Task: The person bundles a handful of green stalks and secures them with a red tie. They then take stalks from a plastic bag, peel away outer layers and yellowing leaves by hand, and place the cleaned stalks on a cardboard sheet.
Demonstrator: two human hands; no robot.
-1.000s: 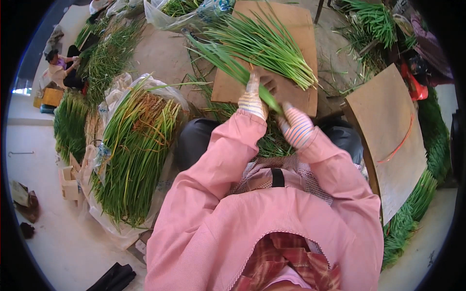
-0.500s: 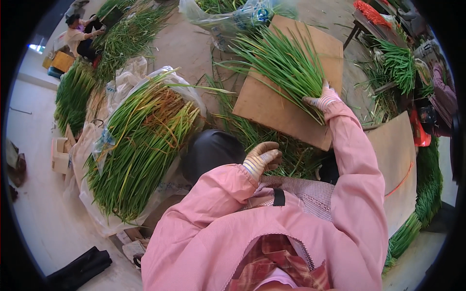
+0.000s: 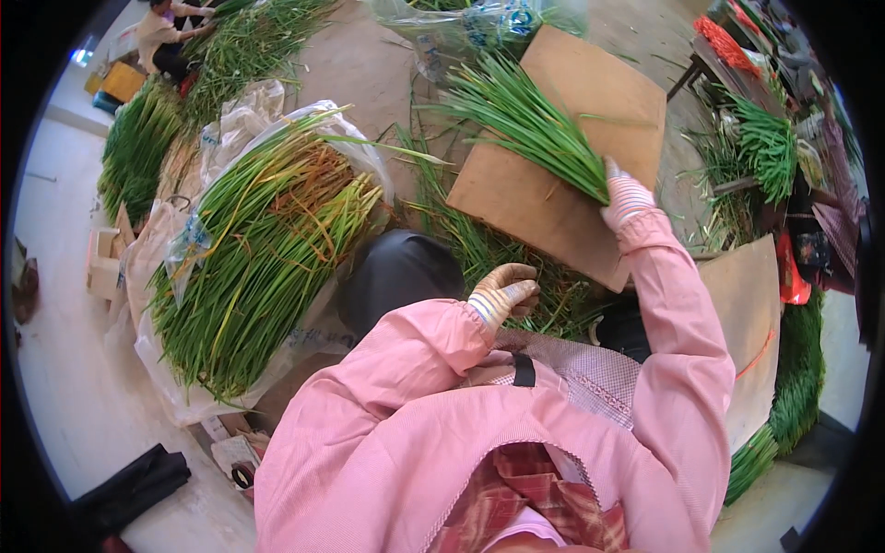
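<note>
My right hand (image 3: 627, 195), in a glove with a striped cuff, is closed around the base end of a bunch of garlic chives (image 3: 530, 120). The long green leaves fan toward the upper left across a tilted brown board (image 3: 590, 78). A single loose leaf lies on the board beside the bunch. Nearer my lap, my left hand (image 3: 504, 293), also gloved, has its fingers curled in. Whatever those fingers may hold is hidden. Below it, loose chive leaves (image 3: 558, 304) lie scattered between the board and my lap.
To my left, a large heap of chives (image 3: 249, 267) with yellowed ends rests on clear plastic (image 3: 189, 401). A rounded black shape (image 3: 401, 281) adjoins it. A filled plastic bag (image 3: 433, 51) stands beyond the board. Another person (image 3: 166, 41) works at the far left. A second board (image 3: 751, 341) leans at right.
The chives in my right hand have gathered into a narrower bunch lying farther left on the board. A stray leaf now lies apart from it. My left hand stays curled near my lap.
</note>
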